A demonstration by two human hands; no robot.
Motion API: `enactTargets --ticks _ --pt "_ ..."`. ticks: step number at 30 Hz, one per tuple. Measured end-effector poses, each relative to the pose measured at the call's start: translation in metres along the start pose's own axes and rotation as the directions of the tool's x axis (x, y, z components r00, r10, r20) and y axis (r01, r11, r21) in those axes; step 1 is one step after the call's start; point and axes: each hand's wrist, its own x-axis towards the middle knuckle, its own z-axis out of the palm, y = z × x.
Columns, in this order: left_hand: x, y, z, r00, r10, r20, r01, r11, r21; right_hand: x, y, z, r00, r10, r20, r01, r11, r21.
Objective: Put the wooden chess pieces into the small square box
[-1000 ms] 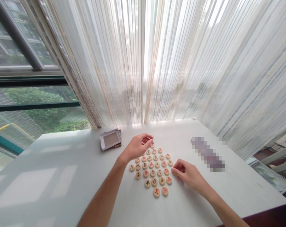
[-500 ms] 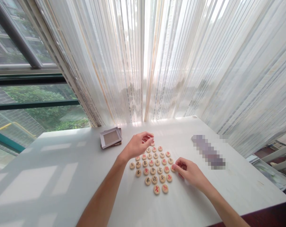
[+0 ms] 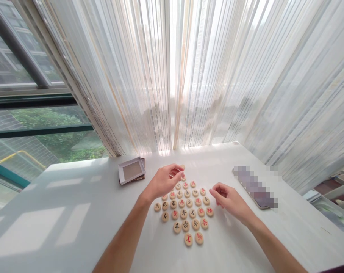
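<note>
Round wooden Chinese chess pieces (image 3: 189, 203) with red and black characters lie face up in staggered rows on the white table. At the far end of the rows is my left hand (image 3: 169, 178), its fingers curved and the thumb apart from the index finger. One chess piece (image 3: 182, 167) shows just beyond its fingertips; whether they touch it I cannot tell. My right hand (image 3: 229, 199) hovers beside the right edge of the rows, loosely curled, with nothing visible in it. The nearest red piece (image 3: 209, 211) lies below its thumb, apart from it.
An open shallow box (image 3: 131, 170) rests at the back left of the table (image 3: 83, 235). On the right lies a flat dark phone-like object (image 3: 253, 187), partly pixelated. Sheer striped curtains (image 3: 172, 76) hang behind the table, with a window (image 3: 41, 131) at the left.
My right hand has come off the red piece at the right edge and moved slightly away. A piece beyond my left fingertips now shows. The view has shifted slightly.
</note>
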Motion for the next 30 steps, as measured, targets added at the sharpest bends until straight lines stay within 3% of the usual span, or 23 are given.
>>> enactTargets --ticks 5,8,15,18,21,23,26,28,30 --pt "0.035 -0.029 0.008 0.995 -0.045 -0.094 0.074 0.942 0.327 0.054 -0.008 -0.002 0.993 -0.071 -0.098 0.087 0.983 0.163" --pt "0.064 -0.047 0.019 0.989 -0.092 -0.116 0.131 0.906 0.402 0.079 0.001 0.003 0.980 -0.057 -0.192 0.098 0.972 0.214" --pt "0.097 -0.061 0.039 0.989 -0.126 -0.076 0.146 0.873 0.465 0.085 0.029 0.013 0.943 -0.077 -0.324 0.167 0.951 0.259" --pt "0.093 -0.050 0.038 0.993 -0.094 -0.075 0.118 0.893 0.435 0.082 0.027 0.012 0.931 -0.118 -0.345 0.206 0.950 0.233" --pt "0.074 -0.031 0.037 0.996 -0.057 -0.063 0.076 0.930 0.359 0.074 0.018 0.010 0.910 -0.177 -0.374 0.260 0.948 0.185" --pt "0.056 -0.016 0.037 0.999 -0.046 -0.022 0.050 0.981 0.189 0.064 0.010 0.010 0.890 -0.261 -0.375 0.326 0.937 0.122" --pt "0.028 0.003 0.039 0.999 -0.014 0.033 0.015 0.999 -0.049 0.046 -0.001 0.015 0.745 -0.611 -0.267 0.598 0.789 -0.139" --pt "0.016 0.012 0.041 0.996 -0.003 0.092 0.016 0.991 -0.135 0.036 -0.006 0.021 0.669 -0.715 -0.203 0.686 0.699 -0.203" --pt "0.010 0.016 0.042 0.992 0.014 0.124 0.010 0.982 -0.189 0.030 -0.009 0.027 0.634 -0.751 -0.185 0.719 0.660 -0.218"
